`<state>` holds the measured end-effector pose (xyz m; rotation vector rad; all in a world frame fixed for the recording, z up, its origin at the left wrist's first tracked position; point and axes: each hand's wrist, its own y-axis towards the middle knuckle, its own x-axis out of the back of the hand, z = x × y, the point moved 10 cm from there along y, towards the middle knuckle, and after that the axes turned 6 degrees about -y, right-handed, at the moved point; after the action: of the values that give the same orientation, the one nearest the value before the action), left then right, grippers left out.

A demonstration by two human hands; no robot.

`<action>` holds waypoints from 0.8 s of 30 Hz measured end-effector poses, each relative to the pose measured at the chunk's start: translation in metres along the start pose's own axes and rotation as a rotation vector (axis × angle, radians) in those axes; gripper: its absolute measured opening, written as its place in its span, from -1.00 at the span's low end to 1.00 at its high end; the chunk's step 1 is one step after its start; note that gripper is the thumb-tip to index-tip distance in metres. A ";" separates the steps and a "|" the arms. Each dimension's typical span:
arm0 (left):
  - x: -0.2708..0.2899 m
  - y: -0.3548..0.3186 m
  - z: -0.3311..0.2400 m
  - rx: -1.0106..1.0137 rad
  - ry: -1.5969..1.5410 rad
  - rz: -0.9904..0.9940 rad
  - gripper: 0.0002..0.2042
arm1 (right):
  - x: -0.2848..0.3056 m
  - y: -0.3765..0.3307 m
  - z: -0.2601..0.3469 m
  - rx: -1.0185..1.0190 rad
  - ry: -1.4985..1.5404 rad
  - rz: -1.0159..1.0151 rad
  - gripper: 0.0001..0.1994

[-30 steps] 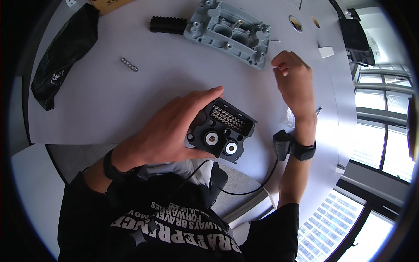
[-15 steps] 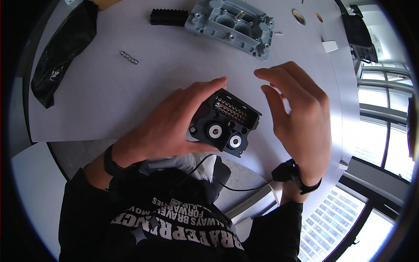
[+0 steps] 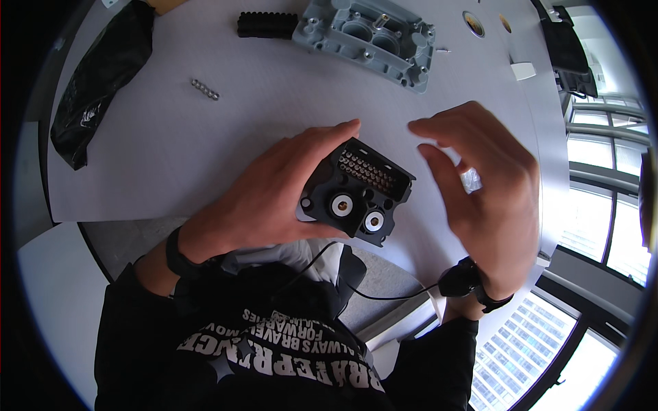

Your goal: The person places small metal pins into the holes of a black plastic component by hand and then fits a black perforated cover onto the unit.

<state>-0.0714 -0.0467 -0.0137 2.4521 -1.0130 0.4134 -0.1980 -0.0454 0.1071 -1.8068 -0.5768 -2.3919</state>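
My left hand [image 3: 264, 188] is closed round a black connector block [image 3: 358, 193], thumb along its upper left edge. The block faces up, showing rows of small metal contacts and two round white-rimmed sockets with brass-coloured centres. To its right hovers my right hand [image 3: 490, 178], apart from the block. Its thumb and forefinger are curved with a gap between them, and nothing shows in that gap. Something small, clear and shiny [image 3: 471, 179] shows between the thumb and palm; I cannot tell whether it lies on the table or touches the hand.
At the far side of the table [image 3: 274, 82] stands a grey housing [image 3: 367, 41] with two round openings, a black ridged strip [image 3: 267, 25] beside it. A short row of metal contacts [image 3: 205, 89] lies left of centre. A black plastic bag [image 3: 103, 82] is at the far left.
My right hand has moved slightly right, away from the block. My left hand keeps its hold on the connector block, and the view has shifted a little.
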 end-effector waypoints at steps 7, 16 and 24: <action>0.004 0.000 0.001 0.055 -0.019 0.039 0.15 | 0.011 0.013 -0.066 -0.186 0.001 -0.053 -0.84; 0.007 -0.001 -0.003 0.032 -0.030 0.030 0.10 | -0.066 0.044 -0.160 -0.153 -0.249 0.142 -0.56; 0.010 -0.002 -0.008 -0.090 -0.043 -0.051 -0.20 | -0.079 0.049 -0.183 -0.275 -0.304 0.341 -0.50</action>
<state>-0.0636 -0.0468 -0.0029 2.4103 -0.9626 0.2934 -0.3263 -0.1664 0.0022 -2.1893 0.0512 -2.0641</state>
